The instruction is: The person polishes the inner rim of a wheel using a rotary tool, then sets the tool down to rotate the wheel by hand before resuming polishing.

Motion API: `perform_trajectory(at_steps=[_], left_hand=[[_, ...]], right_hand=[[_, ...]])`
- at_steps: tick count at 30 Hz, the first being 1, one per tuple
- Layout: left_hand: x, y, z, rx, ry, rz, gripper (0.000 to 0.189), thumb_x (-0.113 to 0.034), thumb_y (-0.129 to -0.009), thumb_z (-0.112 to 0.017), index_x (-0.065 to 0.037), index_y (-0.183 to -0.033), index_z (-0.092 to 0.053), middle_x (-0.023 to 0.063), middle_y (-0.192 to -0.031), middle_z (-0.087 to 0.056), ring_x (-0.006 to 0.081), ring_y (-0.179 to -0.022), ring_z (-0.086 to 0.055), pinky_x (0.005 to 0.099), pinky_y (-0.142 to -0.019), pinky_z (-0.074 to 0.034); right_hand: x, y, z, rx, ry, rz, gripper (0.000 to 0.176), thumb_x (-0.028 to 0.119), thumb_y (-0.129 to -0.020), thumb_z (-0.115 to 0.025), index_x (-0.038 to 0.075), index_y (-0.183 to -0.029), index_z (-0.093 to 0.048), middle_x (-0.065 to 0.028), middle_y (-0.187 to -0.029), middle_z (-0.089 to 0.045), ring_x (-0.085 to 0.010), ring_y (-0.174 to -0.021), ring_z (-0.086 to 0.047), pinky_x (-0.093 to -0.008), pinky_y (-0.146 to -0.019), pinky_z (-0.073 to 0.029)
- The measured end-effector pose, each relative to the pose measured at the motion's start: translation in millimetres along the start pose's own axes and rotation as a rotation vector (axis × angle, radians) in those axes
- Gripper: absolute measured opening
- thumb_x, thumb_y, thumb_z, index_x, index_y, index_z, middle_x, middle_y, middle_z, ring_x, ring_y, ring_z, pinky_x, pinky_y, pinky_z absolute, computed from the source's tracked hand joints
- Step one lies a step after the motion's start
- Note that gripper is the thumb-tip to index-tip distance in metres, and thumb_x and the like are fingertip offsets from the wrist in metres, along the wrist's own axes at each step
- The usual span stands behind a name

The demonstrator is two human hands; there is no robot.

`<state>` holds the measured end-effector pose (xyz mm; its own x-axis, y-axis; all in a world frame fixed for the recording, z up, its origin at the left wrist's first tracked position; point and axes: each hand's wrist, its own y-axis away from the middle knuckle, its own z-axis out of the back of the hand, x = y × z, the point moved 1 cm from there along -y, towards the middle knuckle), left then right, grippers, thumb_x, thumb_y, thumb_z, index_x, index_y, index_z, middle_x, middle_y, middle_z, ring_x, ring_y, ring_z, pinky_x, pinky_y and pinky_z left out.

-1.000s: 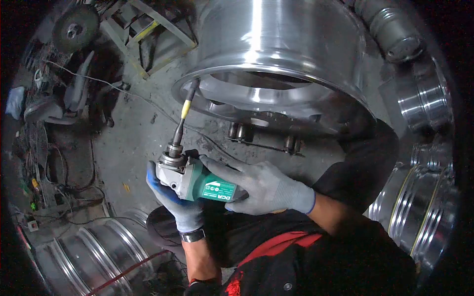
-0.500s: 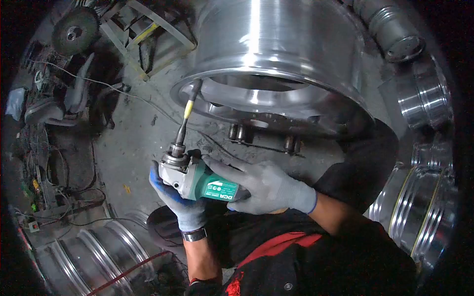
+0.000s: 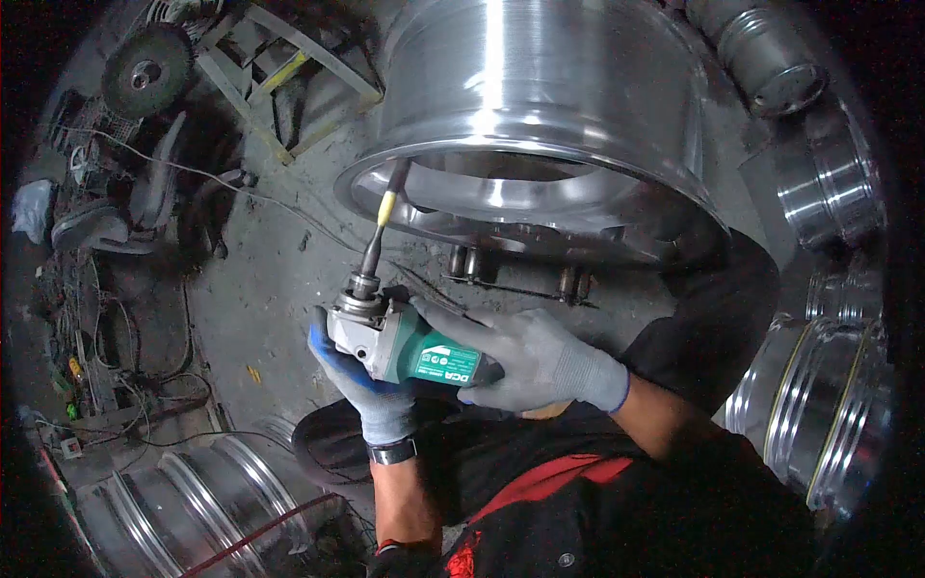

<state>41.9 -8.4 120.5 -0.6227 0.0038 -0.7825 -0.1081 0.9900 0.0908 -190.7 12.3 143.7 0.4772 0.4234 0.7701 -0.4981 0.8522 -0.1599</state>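
Both gloved hands hold a green angle grinder (image 3: 424, 349) fitted with a long shaft attachment (image 3: 374, 249) that has a yellow band. My left hand (image 3: 361, 385), in a grey glove with blue palm, is wrapped round the grinder's metal head from below. My right hand (image 3: 525, 356), in a grey glove, grips the green body from the right. The attachment's dark tip overlaps the near rim of a large shiny metal wheel rim (image 3: 540, 116), at the left of its opening. The wheel's inner face with its holes shows partly in shadow.
Rollers on a bar (image 3: 515, 279) sit under the wheel. More metal wheels stand at right (image 3: 809, 405) and lower left (image 3: 193, 501). A metal frame (image 3: 289, 72), a round disc (image 3: 147, 72) and cables (image 3: 260, 197) are at upper left. My bent legs flank the grinder.
The grinder and both hands have shifted slightly to the right, and the attachment's tip has moved right along the wheel's rim. The grip is the same.
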Motion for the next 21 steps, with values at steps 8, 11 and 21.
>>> perform_trajectory(at_steps=[8, 11, 21], left_hand=[[-9, 5, -27, -0.21, 0.075, 0.149, 0.068, -0.061, -0.109, -0.042, 0.0, -0.125, -0.069, 0.0178, -0.109, -0.076, 0.0292, -0.096, -0.073, 0.0422, -0.09, -0.059], [-5, 12, -38, -0.382, -0.33, -0.023, 0.069, -0.061, -0.11, -0.04, 0.0, -0.126, -0.069, 0.0182, -0.109, -0.076, 0.0294, -0.095, -0.073, 0.0424, -0.089, -0.06], [-16, 15, -37, -0.242, 0.126, 0.154, 0.071, -0.061, -0.109, -0.04, 0.002, -0.126, -0.068, 0.0177, -0.108, -0.075, 0.0292, -0.095, -0.072, 0.0438, -0.088, -0.06]], right_hand=[[-2, -2, 2, 0.202, -0.012, -0.056, 0.108, 0.043, -0.087, -0.08, 0.034, -0.175, -0.017, -0.0274, -0.133, -0.069, -0.0473, -0.111, -0.074, -0.055, -0.099, -0.063], [-2, 1, 10, 0.198, -0.013, -0.035, 0.108, 0.042, -0.086, -0.081, 0.033, -0.175, -0.021, -0.0253, -0.132, -0.07, -0.0465, -0.111, -0.074, -0.0542, -0.098, -0.063], [-11, -2, 3, 0.096, -0.132, 0.09, 0.103, 0.036, -0.085, -0.083, 0.028, -0.173, -0.03, -0.0259, -0.136, -0.069, -0.0449, -0.106, -0.075, -0.0547, -0.096, -0.063]])
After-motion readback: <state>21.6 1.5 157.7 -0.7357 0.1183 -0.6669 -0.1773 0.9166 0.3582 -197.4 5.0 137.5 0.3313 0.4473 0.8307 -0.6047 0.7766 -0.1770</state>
